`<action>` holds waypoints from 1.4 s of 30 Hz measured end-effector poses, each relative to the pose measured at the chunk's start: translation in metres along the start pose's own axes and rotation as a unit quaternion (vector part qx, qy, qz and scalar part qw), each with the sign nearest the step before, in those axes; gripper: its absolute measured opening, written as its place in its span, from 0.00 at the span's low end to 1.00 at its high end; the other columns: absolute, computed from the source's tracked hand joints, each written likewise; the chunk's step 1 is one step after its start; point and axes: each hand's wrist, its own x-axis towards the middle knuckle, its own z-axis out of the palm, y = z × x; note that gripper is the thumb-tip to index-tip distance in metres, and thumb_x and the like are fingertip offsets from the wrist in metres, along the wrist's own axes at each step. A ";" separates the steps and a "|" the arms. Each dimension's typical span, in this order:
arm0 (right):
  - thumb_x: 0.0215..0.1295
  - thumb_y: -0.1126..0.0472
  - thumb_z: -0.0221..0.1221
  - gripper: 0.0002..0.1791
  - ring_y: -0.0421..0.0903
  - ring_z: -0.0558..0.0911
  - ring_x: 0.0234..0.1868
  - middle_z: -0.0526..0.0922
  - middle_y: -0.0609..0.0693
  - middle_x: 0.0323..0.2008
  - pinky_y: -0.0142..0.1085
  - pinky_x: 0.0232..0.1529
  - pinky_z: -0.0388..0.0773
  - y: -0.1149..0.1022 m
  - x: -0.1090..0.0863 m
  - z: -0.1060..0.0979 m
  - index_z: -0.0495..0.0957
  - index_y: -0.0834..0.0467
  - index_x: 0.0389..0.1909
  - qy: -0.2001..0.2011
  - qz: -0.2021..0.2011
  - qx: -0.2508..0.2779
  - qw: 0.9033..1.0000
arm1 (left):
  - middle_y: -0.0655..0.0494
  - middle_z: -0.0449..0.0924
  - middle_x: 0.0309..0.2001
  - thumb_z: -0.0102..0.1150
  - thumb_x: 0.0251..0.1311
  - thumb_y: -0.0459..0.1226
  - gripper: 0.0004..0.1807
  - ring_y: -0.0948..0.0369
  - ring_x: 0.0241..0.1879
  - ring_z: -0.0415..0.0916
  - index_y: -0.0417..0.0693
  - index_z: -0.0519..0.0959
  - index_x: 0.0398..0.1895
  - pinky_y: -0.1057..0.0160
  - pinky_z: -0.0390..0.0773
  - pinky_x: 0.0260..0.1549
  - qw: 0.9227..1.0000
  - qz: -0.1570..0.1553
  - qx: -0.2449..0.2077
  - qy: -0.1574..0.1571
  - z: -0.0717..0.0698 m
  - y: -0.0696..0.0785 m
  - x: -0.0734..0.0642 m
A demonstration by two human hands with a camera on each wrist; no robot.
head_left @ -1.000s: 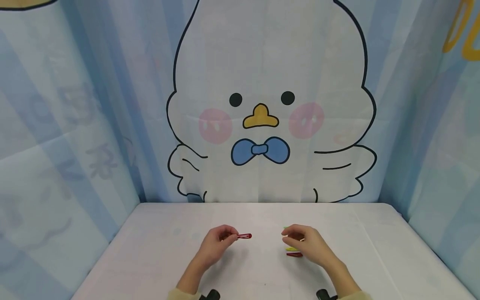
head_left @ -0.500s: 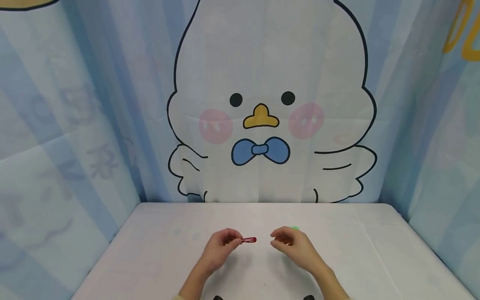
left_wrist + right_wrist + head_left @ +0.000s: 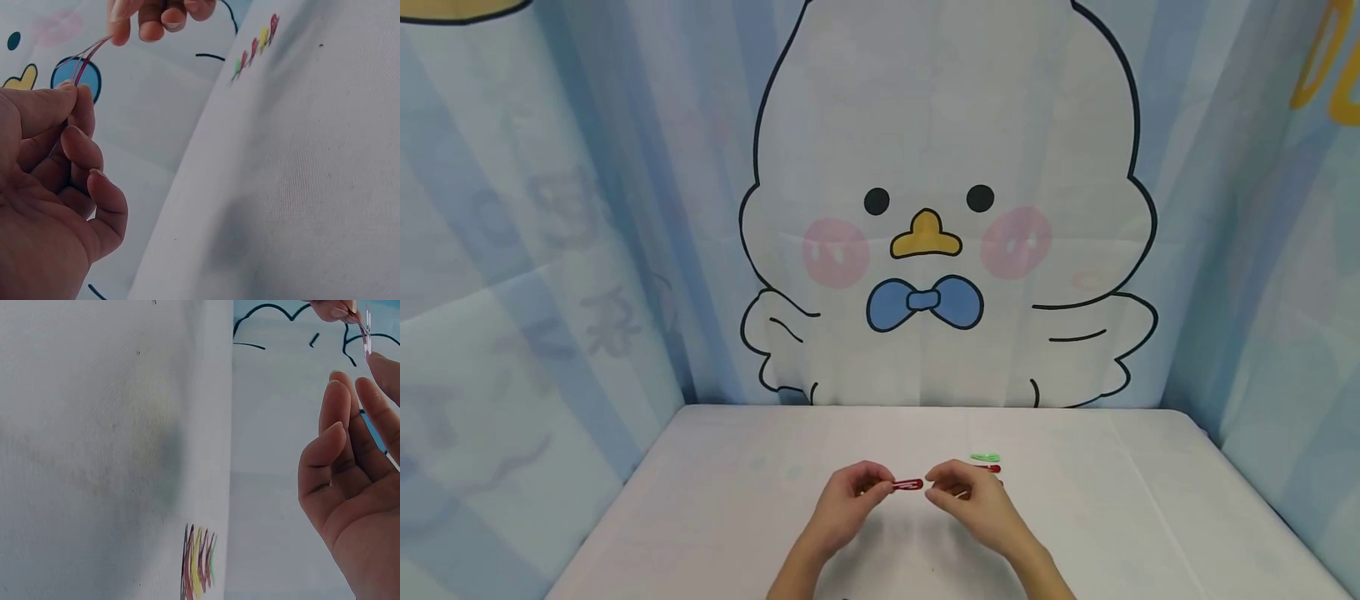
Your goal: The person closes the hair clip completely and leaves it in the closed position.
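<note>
My left hand (image 3: 842,508) pinches a red snap hair clip (image 3: 909,484) between thumb and index finger, its free end pointing right. In the left wrist view the clip (image 3: 84,65) shows thin metal strips spread apart. My right hand (image 3: 977,504) is just right of that free end, thumb and index finger parted on either side of it, the other fingers loosely bent. In the left wrist view a right fingertip (image 3: 119,34) is right at the clip's end. Behind the right hand lie a green hair clip (image 3: 986,457) and a red one (image 3: 988,468), the latter partly hidden.
Several hair clips in red, yellow (image 3: 198,562) and green (image 3: 213,559) lie in a row on the white table (image 3: 715,517). A curtain (image 3: 925,125) with a cartoon bird stands behind the table's far edge, and cloth hangs on both sides.
My right hand has moved left, away from above the row of clips, to the red clip's free end. My left hand has shifted slightly right and nearer, still pinching the clip.
</note>
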 end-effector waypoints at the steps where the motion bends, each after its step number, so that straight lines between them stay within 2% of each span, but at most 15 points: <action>1: 0.64 0.59 0.69 0.10 0.42 0.82 0.35 0.84 0.45 0.34 0.35 0.40 0.79 0.000 -0.001 0.001 0.83 0.58 0.43 0.002 -0.001 0.005 1.000 | 0.54 0.81 0.36 0.63 0.68 0.34 0.08 0.56 0.37 0.75 0.37 0.82 0.43 0.62 0.75 0.37 1.000 0.001 -0.002 -0.001 0.001 0.000 -0.001; 9: 0.64 0.64 0.68 0.09 0.45 0.83 0.31 0.85 0.51 0.34 0.34 0.36 0.79 -0.003 -0.003 0.007 0.81 0.64 0.42 -0.004 -0.010 0.072 0.997 | 0.54 0.81 0.36 0.64 0.67 0.34 0.07 0.56 0.37 0.75 0.37 0.82 0.43 0.61 0.76 0.39 1.000 -0.002 -0.011 -0.002 0.007 0.002 -0.007; 15: 0.63 0.65 0.69 0.07 0.42 0.81 0.28 0.84 0.50 0.30 0.33 0.33 0.78 -0.004 -0.003 0.012 0.81 0.63 0.37 0.015 -0.002 0.072 0.997 | 0.53 0.82 0.37 0.65 0.66 0.33 0.10 0.57 0.38 0.76 0.34 0.81 0.44 0.62 0.76 0.40 0.999 -0.015 -0.047 0.005 0.011 0.000 -0.009; 19: 0.62 0.66 0.68 0.06 0.41 0.81 0.28 0.84 0.50 0.29 0.33 0.32 0.78 -0.002 -0.004 0.014 0.81 0.63 0.36 0.027 -0.005 0.071 0.997 | 0.53 0.82 0.37 0.66 0.64 0.32 0.10 0.58 0.37 0.75 0.35 0.81 0.45 0.64 0.75 0.36 0.998 -0.009 -0.062 0.007 0.012 -0.002 -0.010; 27: 0.62 0.66 0.68 0.05 0.41 0.80 0.27 0.83 0.50 0.27 0.32 0.30 0.76 0.001 -0.006 0.017 0.82 0.63 0.35 0.044 0.000 0.078 0.996 | 0.53 0.81 0.37 0.69 0.60 0.31 0.11 0.58 0.36 0.72 0.37 0.82 0.45 0.66 0.73 0.33 0.998 -0.001 -0.070 0.003 0.013 -0.002 -0.012; 35: 0.62 0.68 0.68 0.04 0.41 0.81 0.27 0.83 0.50 0.28 0.32 0.31 0.76 -0.001 -0.006 0.017 0.82 0.63 0.35 0.052 0.011 0.084 0.995 | 0.53 0.82 0.37 0.67 0.64 0.36 0.13 0.57 0.38 0.76 0.34 0.82 0.45 0.63 0.75 0.38 0.998 -0.006 -0.061 0.020 0.015 -0.002 -0.010; 42: 0.62 0.70 0.67 0.05 0.41 0.80 0.27 0.85 0.51 0.29 0.32 0.30 0.77 -0.003 -0.007 0.017 0.82 0.65 0.36 0.052 0.001 0.097 0.994 | 0.52 0.83 0.36 0.67 0.63 0.33 0.12 0.58 0.36 0.77 0.31 0.82 0.43 0.65 0.77 0.37 0.997 0.007 -0.075 0.034 0.017 -0.004 -0.011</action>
